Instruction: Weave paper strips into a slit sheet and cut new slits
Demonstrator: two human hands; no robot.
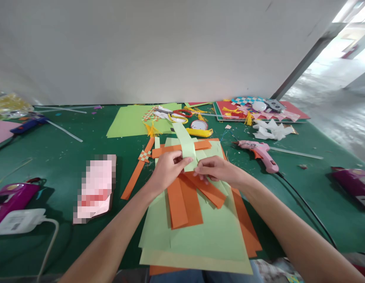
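Observation:
A pale green paper strip (pixel 185 142) stands up at a slant in front of me. My left hand (pixel 170 167) pinches it near its lower end, the thumb lying across its front. At its lower right corner are the closed fingertips of my right hand (pixel 213 169); the corner seems to be between them, partly hidden. Orange paper strips (pixel 178 204) lie beneath both hands, and one orange strip (pixel 204 146) runs crosswise behind the green one. All rest on a stack of pale green sheets (pixel 206 243), with orange sheets (pixel 247 224) showing underneath.
Left of the stack lie a woven orange strip (pixel 137 173) and a phone (pixel 96 188). A pink glue gun (pixel 262 153) with a black cord is on the right. Scissors (pixel 181 114), a yellow cutter (pixel 200 132) and crumpled tissue (pixel 272 129) lie farther back, before a grey partition (pixel 141 51).

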